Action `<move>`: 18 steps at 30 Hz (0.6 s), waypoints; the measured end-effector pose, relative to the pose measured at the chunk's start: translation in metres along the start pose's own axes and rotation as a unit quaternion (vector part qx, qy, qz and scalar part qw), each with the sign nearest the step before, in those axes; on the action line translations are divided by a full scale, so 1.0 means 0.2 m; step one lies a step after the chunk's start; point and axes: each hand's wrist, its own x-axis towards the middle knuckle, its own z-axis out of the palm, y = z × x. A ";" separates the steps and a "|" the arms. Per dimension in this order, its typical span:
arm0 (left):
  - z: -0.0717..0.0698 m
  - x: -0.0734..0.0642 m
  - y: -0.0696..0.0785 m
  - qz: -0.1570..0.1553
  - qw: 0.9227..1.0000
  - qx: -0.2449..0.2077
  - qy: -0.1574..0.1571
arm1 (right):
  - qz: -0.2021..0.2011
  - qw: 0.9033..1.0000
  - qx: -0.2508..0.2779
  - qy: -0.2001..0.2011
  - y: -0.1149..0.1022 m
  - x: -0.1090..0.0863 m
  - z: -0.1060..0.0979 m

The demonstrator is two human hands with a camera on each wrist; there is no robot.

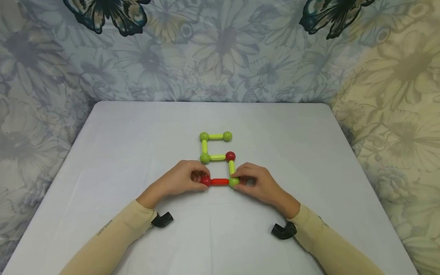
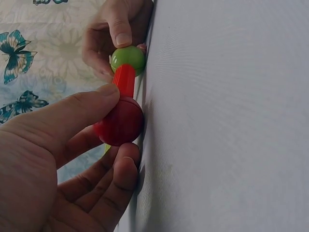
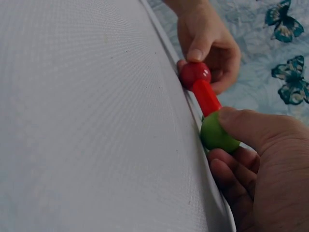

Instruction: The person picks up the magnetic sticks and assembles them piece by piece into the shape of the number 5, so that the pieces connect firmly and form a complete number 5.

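Note:
On the white table lies a chain of balls joined by short rods, bent in a figure like an S or 5. My left hand [image 1: 183,176] pinches the red ball [image 2: 120,123] at its near left end, thumb on one side and fingers on the other. A red rod [image 1: 220,182] runs from it to a green ball [image 3: 218,132], which my right hand [image 1: 256,181] holds between thumb and fingers. From there a yellow-green rod [image 1: 232,167] leads up to another red ball [image 1: 230,156]. Farther along are a green corner ball [image 1: 204,158], another green ball [image 1: 204,136] and a green end ball [image 1: 227,136].
The white-covered table [image 1: 137,130] spreads around the chain on all sides. Behind it stands a flower-patterned backdrop [image 1: 223,57] with butterflies. Black curved pieces [image 1: 162,219] stick out from both sleeve cuffs, low over the tabletop.

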 end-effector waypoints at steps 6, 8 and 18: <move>0.01 -0.01 -0.01 -0.006 1.000 -0.001 -0.003 | 0.007 1.000 -0.006 -0.007 -0.01 0.00 0.00; 0.01 -0.02 -0.01 -0.006 1.000 -0.005 -0.006 | 0.007 1.000 -0.007 -0.008 -0.01 0.00 0.01; -0.01 -0.03 -0.01 -0.014 1.000 0.008 0.002 | -0.014 1.000 -0.013 0.004 0.00 0.01 -0.01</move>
